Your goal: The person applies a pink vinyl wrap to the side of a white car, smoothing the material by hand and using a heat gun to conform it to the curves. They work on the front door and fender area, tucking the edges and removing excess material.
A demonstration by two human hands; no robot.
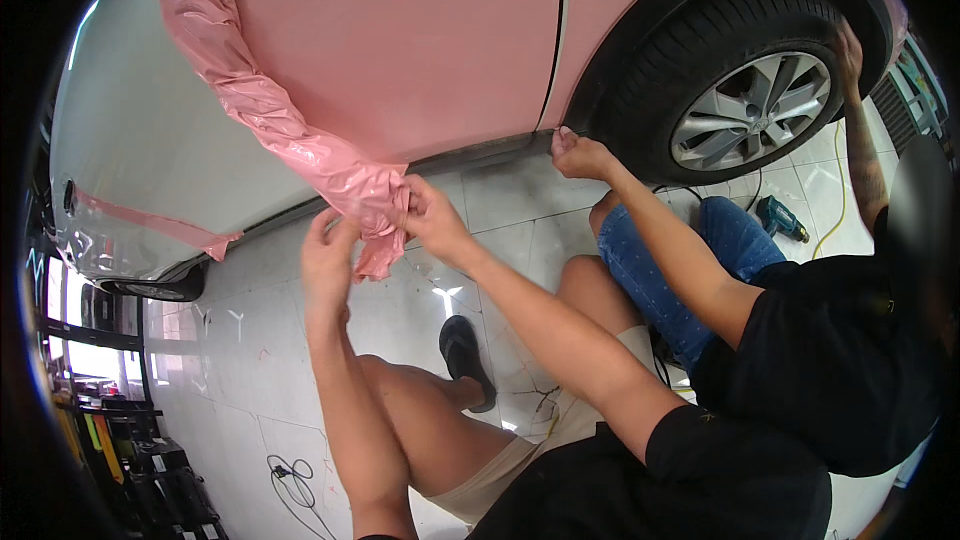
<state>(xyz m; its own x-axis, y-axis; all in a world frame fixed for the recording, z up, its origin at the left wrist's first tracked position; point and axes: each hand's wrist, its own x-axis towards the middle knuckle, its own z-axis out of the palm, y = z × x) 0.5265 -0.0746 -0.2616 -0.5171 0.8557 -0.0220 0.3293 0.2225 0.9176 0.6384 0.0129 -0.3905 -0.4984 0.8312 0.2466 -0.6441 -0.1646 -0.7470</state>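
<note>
A long bunched strip of glossy pink vinyl film (285,130) hangs across the car's side, its crumpled lower end dangling below the sill. My right hand (437,225) pinches the lower end of that film from its right side. On the opposite side, my left hand (328,252) has its fingers curled against the film's edge; just what the fingertips grip is partly hidden. Smooth pink film covers the door panel (400,40) to the right of the strip. Left of it, the car's body (150,110) shows pale grey-white.
A co-worker in a black shirt and jeans crouches at right, one hand (582,154) at the sill, another (850,55) at the tire (690,70). A green heat gun (782,220) and cables lie on the tiled floor (250,360). A narrow pink strip (160,222) clings to the car further left.
</note>
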